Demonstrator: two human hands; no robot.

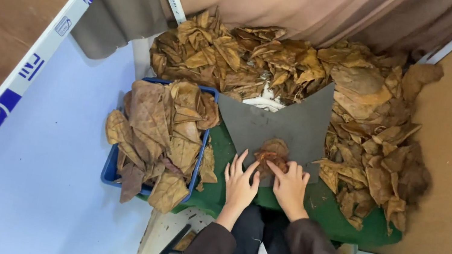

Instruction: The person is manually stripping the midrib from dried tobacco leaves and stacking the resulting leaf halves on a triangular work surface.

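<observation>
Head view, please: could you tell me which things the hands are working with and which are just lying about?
In hand:
- left hand and right hand, flat on the grey board
- small brown leaf at the fingertips

Lying about:
- blue basket of dried leaves
- loose leaf pile
- green mat

Your tabletop (34,174) is pale blue. On it you have a green mat (345,217), a blue crate (108,171) heaped with dry leaves, and a big leaf pile (365,101). A grey sheet (275,126) lies on the mat.
</observation>
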